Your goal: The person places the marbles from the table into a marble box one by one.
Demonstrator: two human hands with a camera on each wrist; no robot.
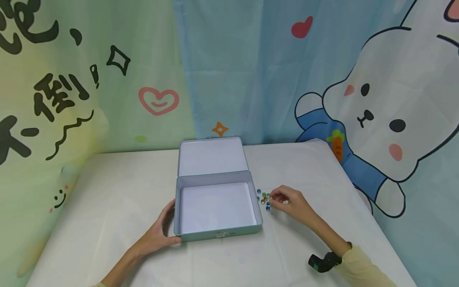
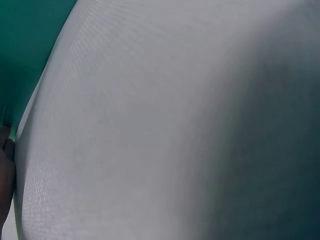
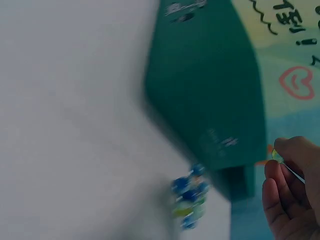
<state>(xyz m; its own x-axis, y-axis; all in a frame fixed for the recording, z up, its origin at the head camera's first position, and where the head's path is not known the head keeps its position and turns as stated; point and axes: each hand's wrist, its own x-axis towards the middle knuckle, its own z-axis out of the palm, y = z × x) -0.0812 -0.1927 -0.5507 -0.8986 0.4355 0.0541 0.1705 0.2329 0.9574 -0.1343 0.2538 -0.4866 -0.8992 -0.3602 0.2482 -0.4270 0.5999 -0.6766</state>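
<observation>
A tin box (image 1: 219,233), green outside and pale inside, lies with its hinged lid (image 1: 213,157) folded back; nothing shows inside it. My left hand (image 1: 161,231) holds the box at its left side, thumb on the front left corner. In the left wrist view, fingers (image 2: 7,145) touch the green wall. Just right of the box, a small cluster of glass marbles (image 1: 264,200), blue, green and amber, sits on the table. Beside them, my right hand (image 1: 289,202) pinches a clear, yellow-green marble (image 3: 277,155) between thumb and forefinger, as the right wrist view shows.
The table is covered with a white cloth (image 1: 125,199). A printed curtain (image 1: 229,79) with a rabbit and hearts hangs behind it. A black device (image 1: 324,263) is strapped to my right wrist, next to a yellow sleeve (image 1: 362,267).
</observation>
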